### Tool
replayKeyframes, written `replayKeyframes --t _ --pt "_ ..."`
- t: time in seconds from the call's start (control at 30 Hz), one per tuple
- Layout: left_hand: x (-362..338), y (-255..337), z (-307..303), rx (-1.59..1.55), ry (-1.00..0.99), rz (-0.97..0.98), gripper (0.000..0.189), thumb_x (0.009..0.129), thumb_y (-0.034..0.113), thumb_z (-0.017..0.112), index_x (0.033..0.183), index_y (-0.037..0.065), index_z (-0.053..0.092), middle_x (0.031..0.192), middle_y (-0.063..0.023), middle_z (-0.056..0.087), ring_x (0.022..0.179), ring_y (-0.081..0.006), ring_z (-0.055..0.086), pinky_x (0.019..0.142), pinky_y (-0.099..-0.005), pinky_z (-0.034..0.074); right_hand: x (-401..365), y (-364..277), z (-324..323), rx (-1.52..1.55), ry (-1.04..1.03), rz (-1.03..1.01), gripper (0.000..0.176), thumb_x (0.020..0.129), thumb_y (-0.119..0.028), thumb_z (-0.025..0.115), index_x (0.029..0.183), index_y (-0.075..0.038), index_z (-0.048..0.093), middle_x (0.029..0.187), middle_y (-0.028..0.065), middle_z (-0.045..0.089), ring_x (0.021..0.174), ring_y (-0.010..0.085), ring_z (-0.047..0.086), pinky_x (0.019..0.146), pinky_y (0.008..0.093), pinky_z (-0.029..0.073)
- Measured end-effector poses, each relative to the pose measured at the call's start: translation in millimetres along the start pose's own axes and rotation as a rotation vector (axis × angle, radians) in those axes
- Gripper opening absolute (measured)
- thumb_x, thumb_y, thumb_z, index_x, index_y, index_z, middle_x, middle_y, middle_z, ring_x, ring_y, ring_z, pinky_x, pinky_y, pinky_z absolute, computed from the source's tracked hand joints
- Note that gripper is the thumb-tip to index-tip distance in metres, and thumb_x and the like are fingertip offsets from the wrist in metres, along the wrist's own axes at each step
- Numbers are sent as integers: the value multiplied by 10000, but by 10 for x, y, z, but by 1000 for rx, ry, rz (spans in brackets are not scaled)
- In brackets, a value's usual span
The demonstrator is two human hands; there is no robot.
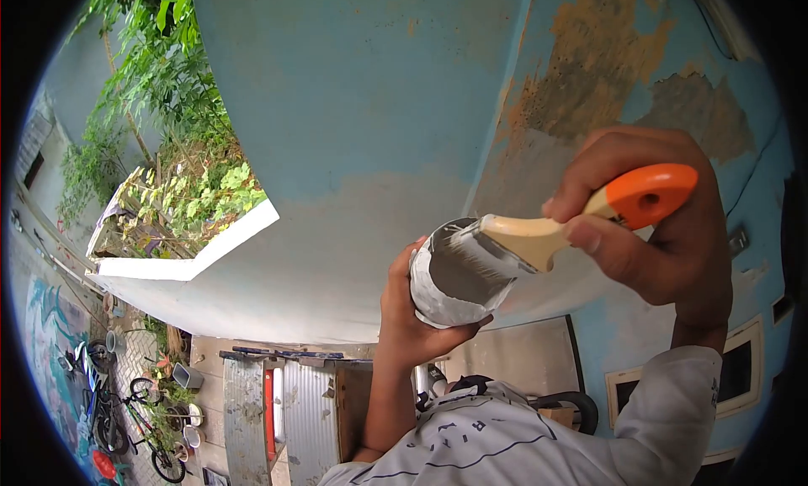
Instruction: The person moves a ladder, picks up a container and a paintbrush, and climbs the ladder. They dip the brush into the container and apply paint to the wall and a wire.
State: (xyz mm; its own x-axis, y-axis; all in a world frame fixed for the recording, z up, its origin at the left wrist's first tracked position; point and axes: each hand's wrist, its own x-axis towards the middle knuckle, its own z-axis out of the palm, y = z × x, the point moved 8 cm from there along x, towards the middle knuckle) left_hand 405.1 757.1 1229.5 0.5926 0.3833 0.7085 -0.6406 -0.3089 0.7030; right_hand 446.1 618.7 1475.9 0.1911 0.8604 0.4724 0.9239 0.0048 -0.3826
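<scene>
My left hand (404, 322) is wrapped round a paint-smeared white container (438, 297), tilted so that its open mouth faces me. In my right hand (652, 225) is a paintbrush (526, 238) with a pale wooden handle and an orange end. Its bristles, coated with white, dip into the mouth of the container. How much paint lies inside I cannot make out. Behind both hands stands a blue wall (362, 90), whose lower part is covered with whitish paint.
Bare, peeling patches (598, 57) mark the wall at upper right. A white-edged opening (227, 242) at left shows plants (160, 82). Below are a weathered wooden and corrugated structure (295, 402), a bicycle (147, 423) and a motorcycle (97, 393).
</scene>
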Motion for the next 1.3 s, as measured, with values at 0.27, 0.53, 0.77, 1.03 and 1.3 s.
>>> replayKeyframes --t 0.27,0.53,0.77,1.03,1.3 --pt "46 -32 -59 0 8 -105 1076 629 272 1009 1486 -2 417 1327 -199 641 1203 -315 669 1017 -429 533 -162 208 -153 261 217 307 150 905 -136 762 951 0 716 873 82 713 766 137 675 699 307 528" --pt "72 -20 -35 -31 -1 -71 1015 640 271 1011 1433 -6 442 1273 -195 662 1174 -311 682 983 -428 552 12 21 -19 85 -72 20 133 946 -121 757 1052 -52 717 969 79 728 837 177 689 756 325 537" --pt "24 16 -52 152 27 -70 1041 621 265 1017 1446 -3 442 1287 -224 650 1181 -323 658 974 -459 547 58 -140 45 -36 -117 -48 149 966 -128 741 1092 -60 698 949 77 712 793 207 680 702 335 528" --pt "61 56 -110 149 42 -162 1014 657 254 997 1459 -6 434 1337 -240 629 1228 -323 640 1008 -448 535 185 -404 -245 -63 -4 -61 120 947 -112 753 1036 -45 708 904 69 711 790 178 673 697 323 525" --pt "148 73 -195 56 83 -117 1005 662 257 994 1445 -11 424 1283 -175 651 1175 -288 673 984 -423 553 800 -749 -1431 -481 710 -177 122 997 -113 639 982 -11 703 830 65 703 727 140 662 700 308 551"
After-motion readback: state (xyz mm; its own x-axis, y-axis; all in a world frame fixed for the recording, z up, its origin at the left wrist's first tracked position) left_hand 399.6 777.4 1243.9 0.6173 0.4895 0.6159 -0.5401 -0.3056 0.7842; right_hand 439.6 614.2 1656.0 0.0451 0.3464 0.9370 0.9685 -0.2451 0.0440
